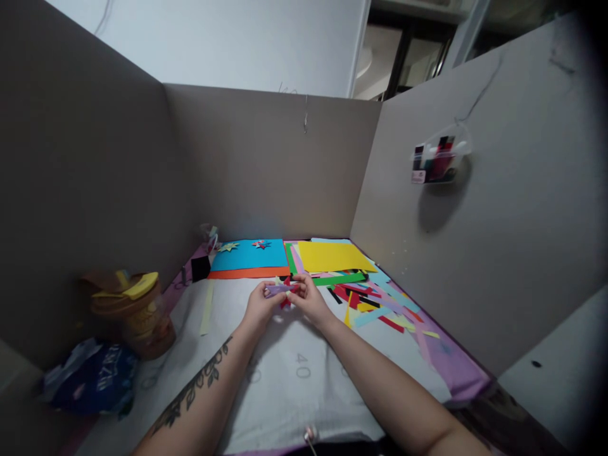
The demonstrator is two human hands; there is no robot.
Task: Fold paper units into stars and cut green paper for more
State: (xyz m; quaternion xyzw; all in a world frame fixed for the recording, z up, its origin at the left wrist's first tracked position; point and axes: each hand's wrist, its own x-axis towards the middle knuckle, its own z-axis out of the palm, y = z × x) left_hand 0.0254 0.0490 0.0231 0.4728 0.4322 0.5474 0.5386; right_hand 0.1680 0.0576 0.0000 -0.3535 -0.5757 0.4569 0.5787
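Observation:
Both hands meet over the white cloth at the middle of the view. Between them is a small folded paper piece (280,290) in purple, red and pale yellow with pointed tips. My left hand (259,304) pinches its left side, and my right hand (310,300) has its fingers closed on the right side. Parts of the piece are hidden by the fingers. Beyond the hands, a yellow-green paper star (229,247) and a red, blue and white one (261,244) lie on a blue sheet (247,258).
Cut paper strips (368,304) lie scattered on the right near a yellow sheet (332,256). A pale strip (206,310), a lidded cup (147,316) and a blue packet (95,380) are at left. A clear container (439,158) hangs on the right panel.

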